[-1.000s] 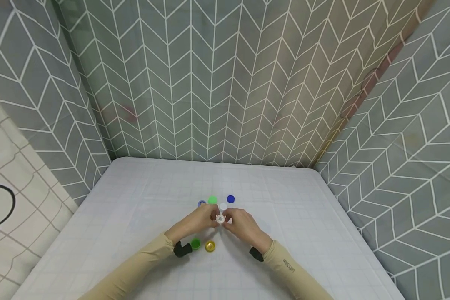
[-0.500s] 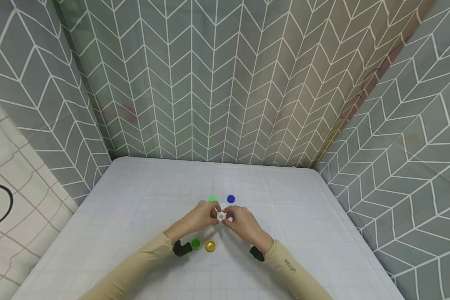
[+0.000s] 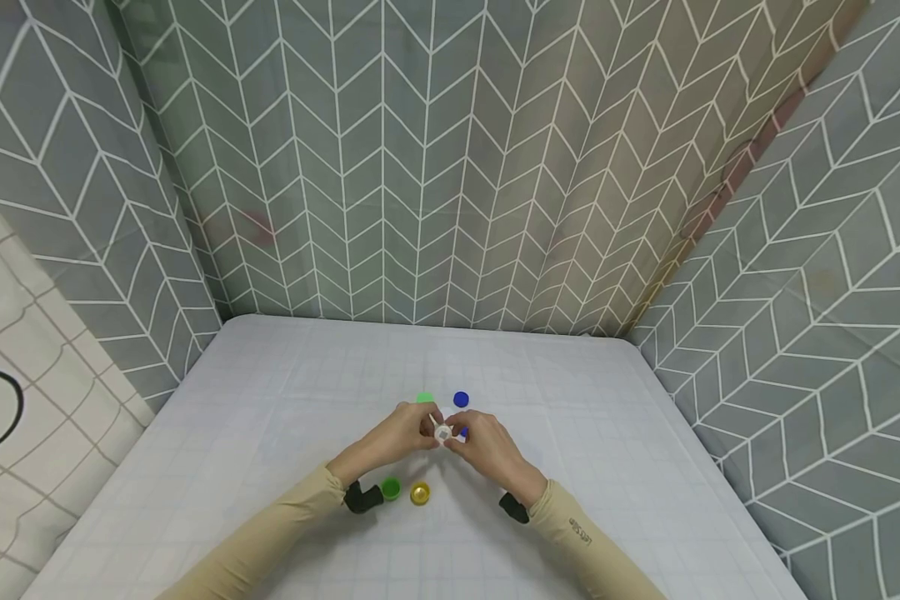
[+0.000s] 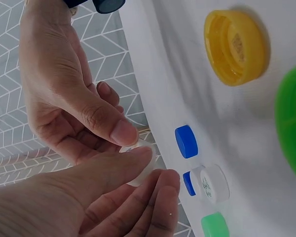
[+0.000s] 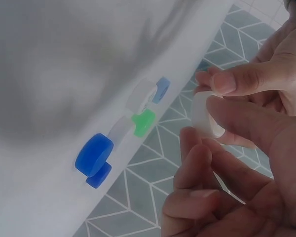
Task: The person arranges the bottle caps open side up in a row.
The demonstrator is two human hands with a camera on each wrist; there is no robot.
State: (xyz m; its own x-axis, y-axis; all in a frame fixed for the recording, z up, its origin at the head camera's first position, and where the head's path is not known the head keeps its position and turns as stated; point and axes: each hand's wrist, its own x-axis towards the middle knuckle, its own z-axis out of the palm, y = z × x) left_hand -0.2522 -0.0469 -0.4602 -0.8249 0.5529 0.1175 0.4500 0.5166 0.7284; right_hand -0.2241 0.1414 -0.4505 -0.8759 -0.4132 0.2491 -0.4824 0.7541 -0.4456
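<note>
Both hands meet at mid-table around a small white bottle cap [image 3: 442, 433], raised above the cloth. My left hand [image 3: 405, 429] pinches it from one side, its thumb lying along the cap [image 4: 142, 178] in the left wrist view. From the other side my right hand [image 3: 486, 446] grips it between thumb and fingers. In the right wrist view the white cap [image 5: 202, 116] shows its smooth side wall, partly covered by thumbs. Behind the hands lie a light green cap [image 3: 425, 397] and a blue cap [image 3: 461, 399]. Nearer sit a green cap [image 3: 391, 488] and a yellow cap [image 3: 420, 493], hollow side up.
A white cap with printing [image 4: 214, 183] lies by a smaller blue cap [image 4: 189, 183] on the white tablecloth [image 3: 292, 375]. A light blue cap [image 5: 161, 90] is farther along the row. Patterned curtains [image 3: 420, 167] stand behind and beside the table.
Both hands have moved slightly away from the body with the white cap. My left hand now covers the blue-rimmed cap seen earlier. Some blue now shows beside my right fingers.
</note>
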